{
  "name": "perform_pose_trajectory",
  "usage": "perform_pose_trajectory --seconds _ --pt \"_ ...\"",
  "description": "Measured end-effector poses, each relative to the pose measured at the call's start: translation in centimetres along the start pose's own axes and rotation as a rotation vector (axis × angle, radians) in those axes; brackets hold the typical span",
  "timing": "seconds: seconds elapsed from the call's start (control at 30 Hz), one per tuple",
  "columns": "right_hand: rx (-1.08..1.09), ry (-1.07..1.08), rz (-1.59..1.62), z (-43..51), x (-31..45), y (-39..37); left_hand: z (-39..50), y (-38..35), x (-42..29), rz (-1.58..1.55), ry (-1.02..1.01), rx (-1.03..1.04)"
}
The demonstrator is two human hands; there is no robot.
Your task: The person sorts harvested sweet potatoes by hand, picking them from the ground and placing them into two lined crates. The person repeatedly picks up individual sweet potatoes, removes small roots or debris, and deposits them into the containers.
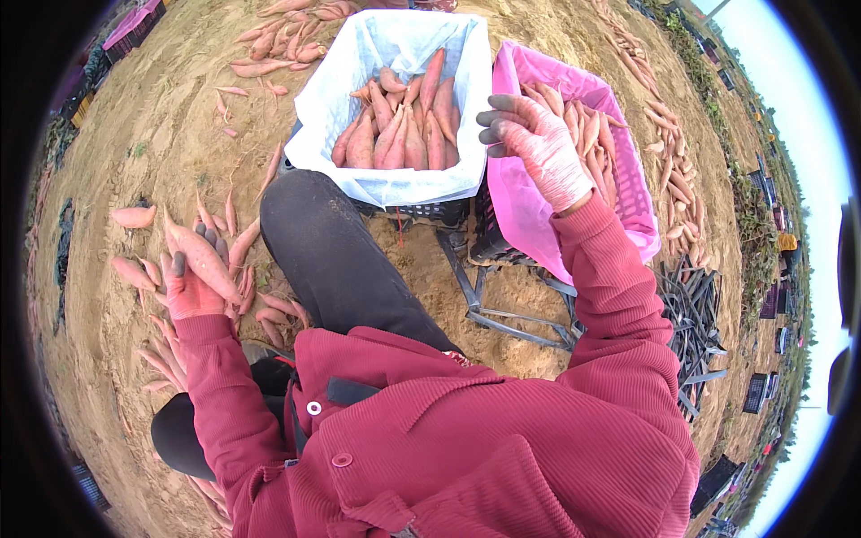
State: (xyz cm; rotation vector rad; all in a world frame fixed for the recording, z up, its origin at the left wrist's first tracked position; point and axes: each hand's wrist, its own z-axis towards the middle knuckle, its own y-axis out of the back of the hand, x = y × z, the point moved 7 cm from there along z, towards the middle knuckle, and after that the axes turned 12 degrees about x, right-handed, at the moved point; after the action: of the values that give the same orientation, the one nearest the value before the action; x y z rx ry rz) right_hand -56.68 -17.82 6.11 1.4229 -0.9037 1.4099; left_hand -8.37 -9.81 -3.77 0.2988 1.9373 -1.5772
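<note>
My left hand (192, 289), in a pink glove with grey fingertips, holds a large sweet potato (205, 259) over a heap of others on the soil. My right hand (531, 144), gloved alike, is raised with bent, parted fingers and nothing visible in it. It hovers between two crates, partly over the pink-lined one. The crate lined with white cloth (316, 141) contains several sweet potatoes, many standing on end. Slimmer sweet potatoes (595, 134) fill part of the crate with the pink liner (521, 215), on the right.
More sweet potatoes (286, 33) lie in a pile at the upper left, and a long row of them (676, 175) runs down the right. Under the crates a metal frame (511, 326) rests on the ground. A heap of black strips (693, 323) lies beside my right sleeve.
</note>
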Motion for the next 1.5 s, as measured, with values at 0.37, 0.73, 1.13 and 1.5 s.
perform_pose_trajectory --seconds 0.37,0.73,1.13,1.5 --pt "0.633 -0.101 0.375 5.1 -3.0 -31.4 -1.3 -4.7 1.3 -0.159 -0.075 0.210" --pt "0.483 -0.342 0.763 7.9 -3.9 -27.6 -0.6 23.6 4.4 0.494 0.203 -0.484" --pt "-0.439 -0.275 -0.129 5.1 -4.1 5.5 9.7 26.8 -5.2 1.283 -0.072 -0.669" --pt "-0.187 -0.264 -0.546 10.7 -4.5 4.8 16.9 25.8 2.0 1.934 0.519 -0.406"
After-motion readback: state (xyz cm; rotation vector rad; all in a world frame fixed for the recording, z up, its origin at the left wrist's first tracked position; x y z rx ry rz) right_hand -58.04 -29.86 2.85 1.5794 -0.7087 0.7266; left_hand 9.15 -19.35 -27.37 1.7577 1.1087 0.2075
